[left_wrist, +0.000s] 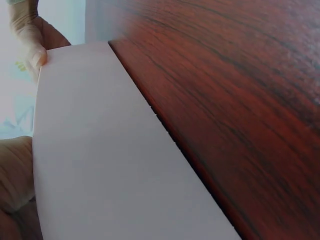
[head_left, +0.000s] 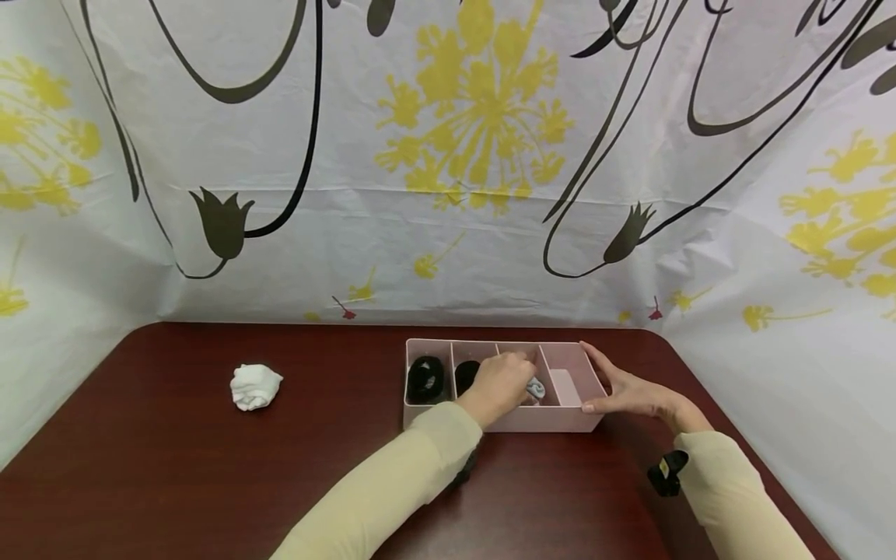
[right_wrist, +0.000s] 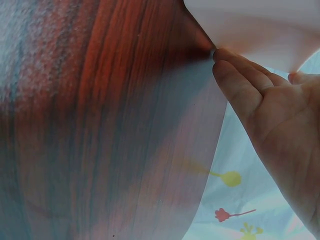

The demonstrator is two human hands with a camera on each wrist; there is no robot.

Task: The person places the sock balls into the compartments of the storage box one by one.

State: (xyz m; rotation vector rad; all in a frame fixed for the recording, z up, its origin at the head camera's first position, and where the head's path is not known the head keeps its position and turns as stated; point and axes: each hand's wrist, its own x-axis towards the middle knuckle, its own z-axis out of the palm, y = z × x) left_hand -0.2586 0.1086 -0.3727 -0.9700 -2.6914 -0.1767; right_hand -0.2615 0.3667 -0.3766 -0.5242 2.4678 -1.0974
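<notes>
Okay, so from my seat out here the nearest stuff is two cream sleeves, the left sleeve (head_left: 378, 478) reaching in across the middle and the right sleeve (head_left: 731, 486) coming from the right, with a small black device (head_left: 666, 473) at that wrist. Both run over a dark reddish surface (head_left: 175, 474) with wood grain.

Next up is a pale pink box (head_left: 542, 420), sitting right of centre with its long side facing me, split into four compartments in a row. My right hand (head_left: 633, 395) is spread wide across its right end, thumb at the near corner, fingers on the end wall. My left hand (head_left: 498, 383) dips into the third compartment from the left, right by a grey-blue bundle (head_left: 536, 388); its fingertips are hidden, so I can't tell if it's pinching that. A glossy black bundle (head_left: 425, 379) sits in the leftmost compartment, and a second black bundle (head_left: 465, 375) is next door, partly behind the hand. Well off to the left there's a crumpled white cloth (head_left: 255, 386).

Farthest back hangs a white sheet (head_left: 315, 155) printed with yellow flowers.
</notes>
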